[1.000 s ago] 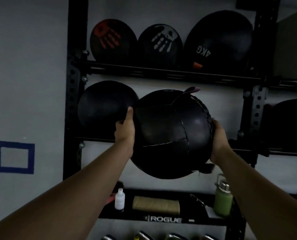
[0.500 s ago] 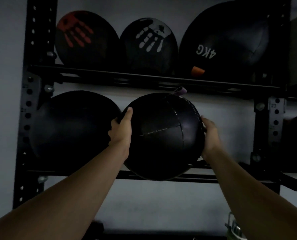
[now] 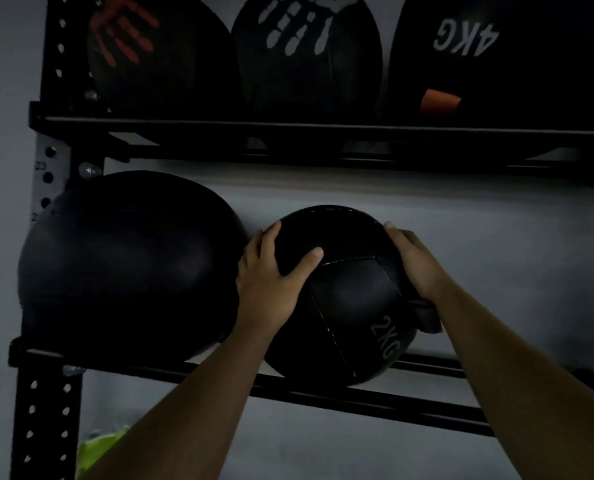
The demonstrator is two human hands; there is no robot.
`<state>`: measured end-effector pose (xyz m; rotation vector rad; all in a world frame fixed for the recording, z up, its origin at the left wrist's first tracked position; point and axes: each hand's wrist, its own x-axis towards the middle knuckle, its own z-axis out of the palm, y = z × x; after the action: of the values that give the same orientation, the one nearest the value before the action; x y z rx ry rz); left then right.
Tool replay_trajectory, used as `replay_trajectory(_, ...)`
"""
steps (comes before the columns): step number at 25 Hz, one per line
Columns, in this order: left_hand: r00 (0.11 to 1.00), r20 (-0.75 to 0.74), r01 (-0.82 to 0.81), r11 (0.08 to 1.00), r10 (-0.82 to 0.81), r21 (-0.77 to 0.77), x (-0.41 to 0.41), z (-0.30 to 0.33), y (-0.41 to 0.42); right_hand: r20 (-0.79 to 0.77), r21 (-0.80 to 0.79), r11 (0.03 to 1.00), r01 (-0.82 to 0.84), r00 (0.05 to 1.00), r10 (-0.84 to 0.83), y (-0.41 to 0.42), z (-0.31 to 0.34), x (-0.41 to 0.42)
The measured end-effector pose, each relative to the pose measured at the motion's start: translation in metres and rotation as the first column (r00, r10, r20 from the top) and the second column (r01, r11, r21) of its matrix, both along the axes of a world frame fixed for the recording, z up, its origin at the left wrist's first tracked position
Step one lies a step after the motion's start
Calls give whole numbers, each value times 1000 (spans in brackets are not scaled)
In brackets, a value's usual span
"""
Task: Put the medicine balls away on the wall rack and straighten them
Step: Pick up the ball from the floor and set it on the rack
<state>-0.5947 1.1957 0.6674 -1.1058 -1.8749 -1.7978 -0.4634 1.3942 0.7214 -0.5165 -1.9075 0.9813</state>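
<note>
- Both hands grasp the 2KG ball (image 3: 344,306) in the middle of the frame: the left hand (image 3: 271,289) lies over its upper left side with the thumb across the front, and the right hand (image 3: 415,263) presses on its upper right side.
- The ball sits on the lower rails (image 3: 427,403) of the wall rack (image 3: 51,410), just beside the large ball (image 3: 129,261) at the left; whether the two touch I cannot tell.
- If the hands let go too early, the ball can roll forward off the front rail, because much of it seems to hang in front of that rail.
- The fingers of the left hand are in the narrow gap between the two balls, so a push to the left can pinch them.
- The small tag (image 3: 427,315) under the right hand can catch and turn the ball, so the label stays crooked.
</note>
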Motion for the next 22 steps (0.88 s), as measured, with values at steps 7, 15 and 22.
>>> replay_trajectory(7, 995, -38, -92, 995, 94, 47, 0, -9, 6, 55, 101, 994, -31, 998, 26, 7, -2, 4)
replay_trajectory(15, 1000, -8, 5, 990, -6, -138, -1, 0, -13, 206, 189, 981, 47, 975, -86, -13, 8, 12)
replay_trajectory(22, 999, -10, 41, 948, -46, -314, 6, 21, -42, 226, 276, 955, 108, 959, -173, -62, 7, 45)
